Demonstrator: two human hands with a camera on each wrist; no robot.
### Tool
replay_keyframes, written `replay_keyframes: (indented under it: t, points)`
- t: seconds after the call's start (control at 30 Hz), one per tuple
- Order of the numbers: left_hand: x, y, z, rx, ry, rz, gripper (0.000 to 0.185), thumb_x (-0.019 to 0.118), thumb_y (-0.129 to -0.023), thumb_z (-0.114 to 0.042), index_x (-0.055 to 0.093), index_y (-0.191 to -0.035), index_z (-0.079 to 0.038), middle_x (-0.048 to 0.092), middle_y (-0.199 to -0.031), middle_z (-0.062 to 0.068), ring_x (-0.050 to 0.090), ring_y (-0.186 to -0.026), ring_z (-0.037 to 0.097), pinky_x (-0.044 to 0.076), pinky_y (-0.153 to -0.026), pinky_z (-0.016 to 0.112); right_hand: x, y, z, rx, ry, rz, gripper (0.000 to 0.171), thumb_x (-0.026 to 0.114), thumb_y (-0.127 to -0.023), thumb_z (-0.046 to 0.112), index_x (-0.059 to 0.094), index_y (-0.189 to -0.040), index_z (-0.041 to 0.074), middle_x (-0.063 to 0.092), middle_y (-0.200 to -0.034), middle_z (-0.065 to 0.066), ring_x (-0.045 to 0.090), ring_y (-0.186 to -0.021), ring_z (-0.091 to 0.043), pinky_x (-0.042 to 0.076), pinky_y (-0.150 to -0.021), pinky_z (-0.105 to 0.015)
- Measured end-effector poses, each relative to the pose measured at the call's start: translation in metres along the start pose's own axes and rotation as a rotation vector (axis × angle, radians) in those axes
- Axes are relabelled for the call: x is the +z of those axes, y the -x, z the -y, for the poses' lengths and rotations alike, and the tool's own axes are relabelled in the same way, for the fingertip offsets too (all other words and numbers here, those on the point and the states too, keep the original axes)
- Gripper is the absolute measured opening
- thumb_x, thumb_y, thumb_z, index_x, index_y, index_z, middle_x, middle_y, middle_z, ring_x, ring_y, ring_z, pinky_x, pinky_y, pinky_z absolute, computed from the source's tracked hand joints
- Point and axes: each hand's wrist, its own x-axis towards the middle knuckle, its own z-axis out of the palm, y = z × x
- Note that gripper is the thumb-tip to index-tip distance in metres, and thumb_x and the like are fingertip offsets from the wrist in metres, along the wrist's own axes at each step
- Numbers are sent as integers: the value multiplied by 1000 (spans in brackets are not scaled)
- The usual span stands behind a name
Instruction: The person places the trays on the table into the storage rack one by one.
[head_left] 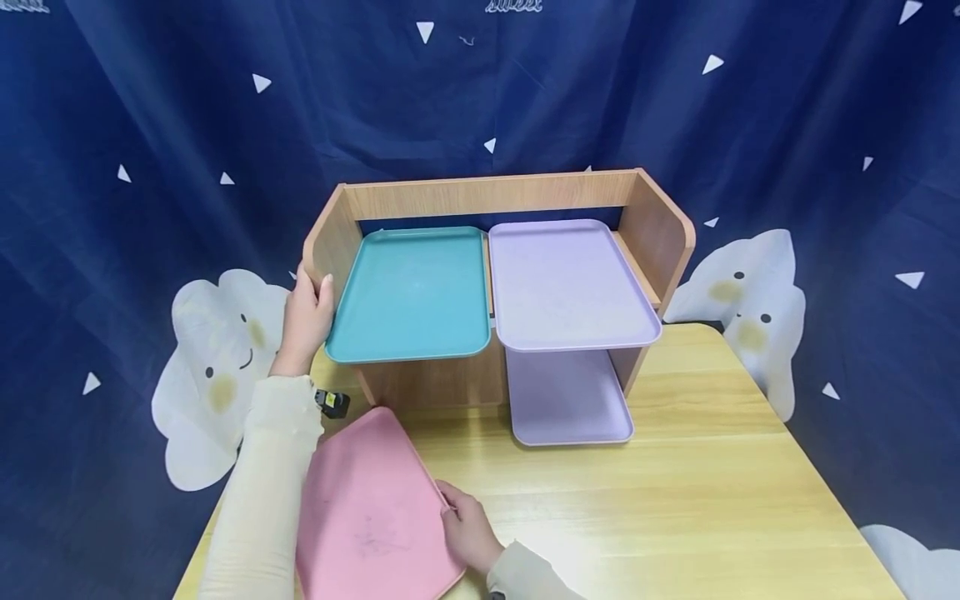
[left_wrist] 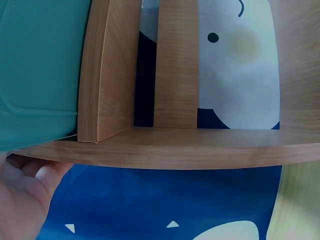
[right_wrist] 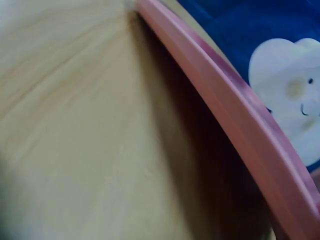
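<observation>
My left hand (head_left: 306, 321) grips the left side panel (head_left: 331, 237) of a small wooden desk shelf, thumb on the inner side. In the left wrist view, that hand (left_wrist: 30, 197) shows at the panel's edge, close by the teal tray (left_wrist: 40, 65). Low at the front left, my right hand (head_left: 470, 531) holds the right edge of a pink tray (head_left: 367, 508), thumb on top. The right wrist view shows the pink rim (right_wrist: 225, 110) raised off the tabletop, with a dark shadow under it. My left sleeve covers part of the tray's left side.
On the shelf's upper level, the teal tray (head_left: 412, 292) lies left of a lavender tray (head_left: 573, 283), both jutting forward. A second lavender tray (head_left: 567, 400) sits below on the right. The wooden table (head_left: 720, 475) reaches a dark blue curtain (head_left: 480, 100) behind.
</observation>
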Motion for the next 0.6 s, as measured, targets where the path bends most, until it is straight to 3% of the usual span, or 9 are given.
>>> replay_keyframes:
  t: [0.17,0.3,0.43,0.6]
  points:
    - [1,0,0,12,8,-5,56,35,-100,-36,23,-148,-10,48,-135,26,49,-121,39,39,-98,55,-21,-1,0,22,-124,-14,36,49,-92,2,54,-127,-5,60,-120,-23,67,-82,-20,54,-66,-24]
    - [1,0,0,12,12,2,56,35,-100,-36,22,-149,-11,47,-136,25,49,-121,39,39,-98,55,-36,0,5,36,-190,-39,33,53,-93,3,57,-124,-6,66,-107,-24,69,-73,-22,55,-58,-25]
    - [1,0,0,11,15,3,56,35,-101,-35,21,-149,-11,47,-137,25,49,-121,39,39,-98,56,-54,2,24,66,-192,-101,29,60,-88,2,62,-116,-8,66,-102,-27,68,-69,-30,56,-57,-30]
    - [1,0,-1,-2,16,10,56,36,-101,-35,21,-149,-12,46,-138,23,48,-122,38,38,-99,55,-78,6,47,101,-164,-168,29,65,-84,2,63,-109,-12,63,-107,-30,67,-77,-33,56,-64,-30]
